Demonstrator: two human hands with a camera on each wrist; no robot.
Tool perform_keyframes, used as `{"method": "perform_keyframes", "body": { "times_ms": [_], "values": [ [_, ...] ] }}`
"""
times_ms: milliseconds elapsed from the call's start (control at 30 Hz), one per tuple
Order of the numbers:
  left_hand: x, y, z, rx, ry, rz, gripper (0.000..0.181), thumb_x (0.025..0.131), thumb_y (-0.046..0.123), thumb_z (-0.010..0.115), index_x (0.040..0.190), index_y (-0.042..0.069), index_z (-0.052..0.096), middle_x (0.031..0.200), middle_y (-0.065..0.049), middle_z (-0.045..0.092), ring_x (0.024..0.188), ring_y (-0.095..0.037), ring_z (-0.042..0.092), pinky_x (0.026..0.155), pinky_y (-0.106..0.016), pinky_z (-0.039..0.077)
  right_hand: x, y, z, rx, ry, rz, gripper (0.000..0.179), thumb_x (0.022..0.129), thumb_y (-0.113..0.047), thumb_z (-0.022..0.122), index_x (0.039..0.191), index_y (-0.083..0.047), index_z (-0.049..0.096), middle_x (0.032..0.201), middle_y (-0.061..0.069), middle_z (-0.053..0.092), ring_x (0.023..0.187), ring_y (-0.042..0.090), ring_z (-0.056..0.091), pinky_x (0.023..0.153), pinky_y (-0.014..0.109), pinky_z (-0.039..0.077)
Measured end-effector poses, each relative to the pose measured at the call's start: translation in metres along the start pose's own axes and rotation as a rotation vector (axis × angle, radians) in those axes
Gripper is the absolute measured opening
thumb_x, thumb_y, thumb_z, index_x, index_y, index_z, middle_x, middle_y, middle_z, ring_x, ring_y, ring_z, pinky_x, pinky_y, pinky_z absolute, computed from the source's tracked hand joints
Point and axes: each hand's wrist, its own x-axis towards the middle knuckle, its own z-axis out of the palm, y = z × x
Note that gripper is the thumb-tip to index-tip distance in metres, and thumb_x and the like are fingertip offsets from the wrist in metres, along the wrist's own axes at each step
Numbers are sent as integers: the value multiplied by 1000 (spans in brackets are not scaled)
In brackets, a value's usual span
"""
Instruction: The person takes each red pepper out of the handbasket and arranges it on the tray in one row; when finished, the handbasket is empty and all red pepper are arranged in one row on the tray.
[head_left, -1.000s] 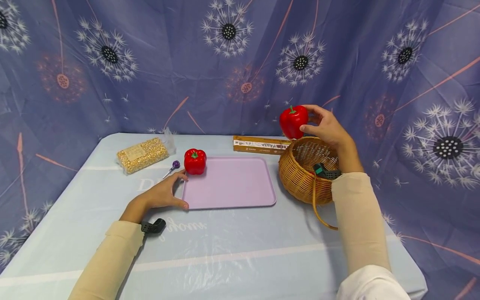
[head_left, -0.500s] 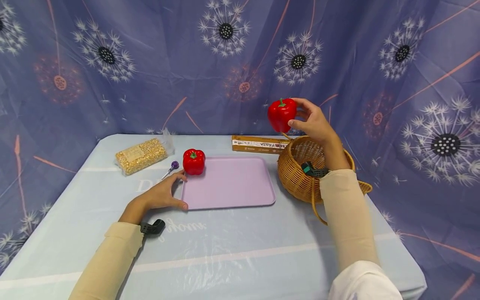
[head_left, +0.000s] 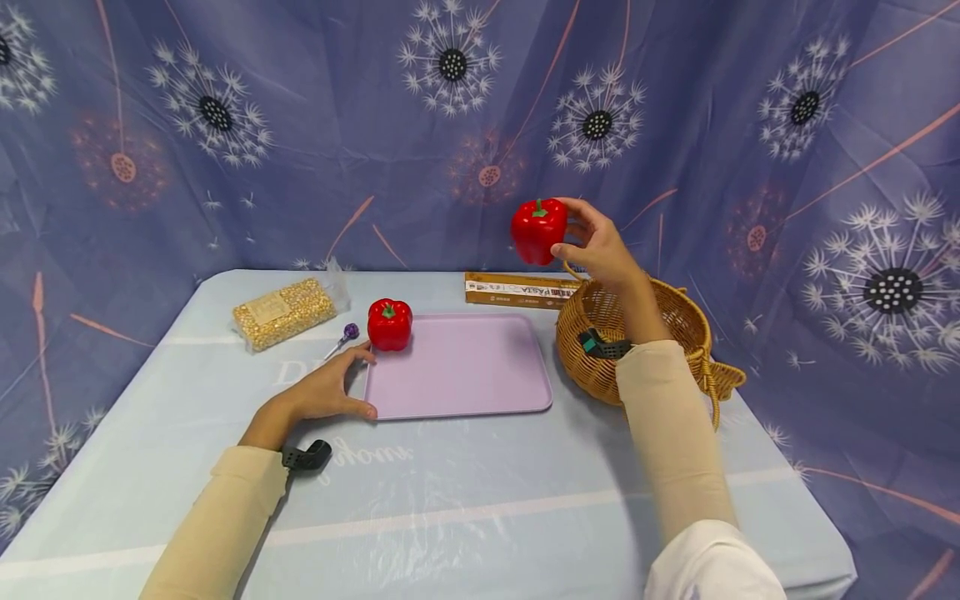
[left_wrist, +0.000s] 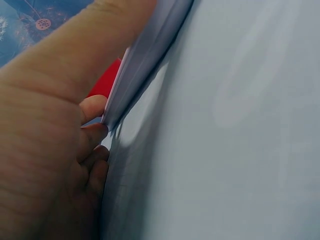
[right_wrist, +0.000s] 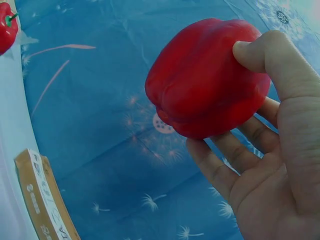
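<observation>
My right hand (head_left: 600, 250) holds a red bell pepper (head_left: 538, 232) with a green stem up in the air, left of the wicker basket's opening. In the right wrist view the thumb lies on one side of this bell pepper (right_wrist: 207, 80), the fingertips on the other. My left hand (head_left: 318, 387) grips the left end of a lilac tray (head_left: 465, 367), thumb at the near corner and fingers along the side. In the left wrist view the fingertips (left_wrist: 95, 132) meet the tray's edge. A second red bell pepper (head_left: 390, 325) sits upright at the tray's far left corner.
The wicker basket (head_left: 592, 358) stands right of the tray, partly covered by my right forearm. Behind the tray lies a pasta box (head_left: 517, 290). A bag of corn kernels (head_left: 285, 312) and a purple-wrapped lollipop (head_left: 349, 332) lie to the left. A patterned curtain (head_left: 337, 125) hangs behind the table.
My right hand has carried the bell pepper leftward from over the basket's rim, first rising slightly. The left hand, the tray and the second pepper stay in place.
</observation>
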Motion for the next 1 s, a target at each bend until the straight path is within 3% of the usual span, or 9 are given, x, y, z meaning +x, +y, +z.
{"method": "perform_keyframes", "body": {
  "times_ms": [733, 1000],
  "values": [
    [-2, -2, -2, 10, 7, -7, 100, 65, 47, 94, 142, 7, 43, 165, -18, 20, 151, -41, 15, 119, -61, 15, 19, 11, 56, 63, -56, 1, 69, 88, 7, 71, 150, -2, 43, 142, 17, 51, 123, 32, 52, 97, 42, 54],
    [-1, 0, -1, 10, 5, -18, 101, 64, 47, 95, 141, 8, 44, 165, -18, 21, 151, -40, 16, 119, -61, 15, 11, 9, 80, 117, -79, 8, 66, 88, 8, 70, 148, 3, 43, 140, 20, 53, 120, 31, 55, 97, 41, 54]
  ]
}}
